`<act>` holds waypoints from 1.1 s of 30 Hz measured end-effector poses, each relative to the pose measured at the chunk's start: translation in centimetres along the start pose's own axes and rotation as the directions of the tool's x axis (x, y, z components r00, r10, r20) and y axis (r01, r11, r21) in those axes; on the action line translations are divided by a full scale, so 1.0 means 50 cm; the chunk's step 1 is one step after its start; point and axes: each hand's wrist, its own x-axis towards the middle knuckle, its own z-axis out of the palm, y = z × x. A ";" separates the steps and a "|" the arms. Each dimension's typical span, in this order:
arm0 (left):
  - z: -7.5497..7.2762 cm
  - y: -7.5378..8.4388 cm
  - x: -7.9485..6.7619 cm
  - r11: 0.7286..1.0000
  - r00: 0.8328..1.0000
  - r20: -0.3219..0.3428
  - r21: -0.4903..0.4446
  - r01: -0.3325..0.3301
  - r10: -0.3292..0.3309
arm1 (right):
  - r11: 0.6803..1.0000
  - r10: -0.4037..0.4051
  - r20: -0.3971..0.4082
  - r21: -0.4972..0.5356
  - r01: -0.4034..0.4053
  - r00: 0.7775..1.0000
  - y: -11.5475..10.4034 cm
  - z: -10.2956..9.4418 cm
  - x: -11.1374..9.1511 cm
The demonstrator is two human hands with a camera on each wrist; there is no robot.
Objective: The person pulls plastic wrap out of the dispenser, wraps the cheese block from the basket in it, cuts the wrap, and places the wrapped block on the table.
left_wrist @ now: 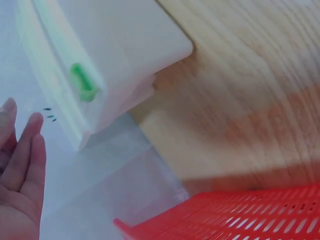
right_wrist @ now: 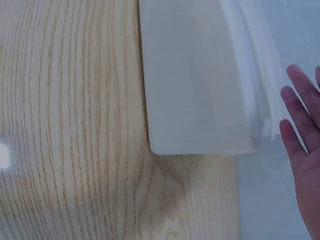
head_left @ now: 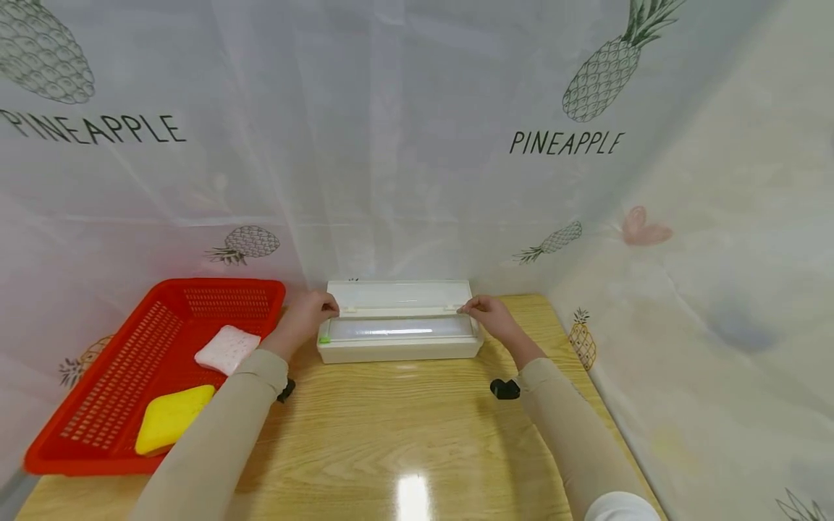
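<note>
A long white cling film dispenser box [head_left: 399,352] sits at the table's back edge, its lid [head_left: 399,293] raised behind it. Clear shiny cling film [head_left: 400,328] lies across the top opening. At the lid's left end my left hand [head_left: 306,318] has thumb and fingertips drawn together, pinching the film's edge. My right hand [head_left: 491,315] pinches likewise at the right end. The left wrist view shows the left fingers [left_wrist: 25,165] beside the end with the green slider [left_wrist: 82,82]. In the right wrist view, the outer right fingers [right_wrist: 300,120] extend beside the box.
On the left stands a red plastic basket [head_left: 124,362] holding a whitish sponge [head_left: 226,349] and a yellow sponge [head_left: 172,417]. The wooden table [head_left: 391,427] ends at a pineapple-print curtain [head_left: 404,145] behind and on the right. Black wrist devices show under both wrists.
</note>
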 end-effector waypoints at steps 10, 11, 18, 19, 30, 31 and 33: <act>-0.065 0.027 -0.009 0.973 0.997 -0.010 -0.219 0.074 -0.078 | 0.987 -0.010 -0.056 0.157 0.019 0.998 -0.054 -0.024 -0.004; -0.073 0.031 -0.009 0.970 0.996 -0.007 -0.229 0.082 -0.085 | 0.984 -0.008 -0.066 0.175 0.019 0.998 -0.061 -0.026 -0.004; -0.141 0.070 -0.009 0.975 0.994 0.015 -0.194 0.112 -0.111 | 0.978 -0.026 -0.113 0.203 0.048 0.993 -0.117 -0.050 -0.010; -0.149 0.075 -0.008 0.976 0.993 0.016 -0.186 0.114 -0.113 | 0.979 -0.032 -0.118 0.198 0.055 0.992 -0.126 -0.054 -0.011; -0.243 0.127 0.011 0.988 0.997 -0.027 -0.142 0.065 -0.070 | 0.974 -0.121 -0.175 0.170 0.151 0.977 -0.228 -0.104 -0.015; -0.252 0.133 0.011 0.988 0.997 -0.042 -0.143 0.063 -0.069 | 0.972 -0.127 -0.189 0.172 0.160 0.974 -0.238 -0.108 -0.015; -0.271 0.146 0.012 0.988 0.996 -0.066 -0.145 0.055 -0.066 | 0.970 -0.134 -0.217 0.169 0.173 0.967 -0.259 -0.116 -0.016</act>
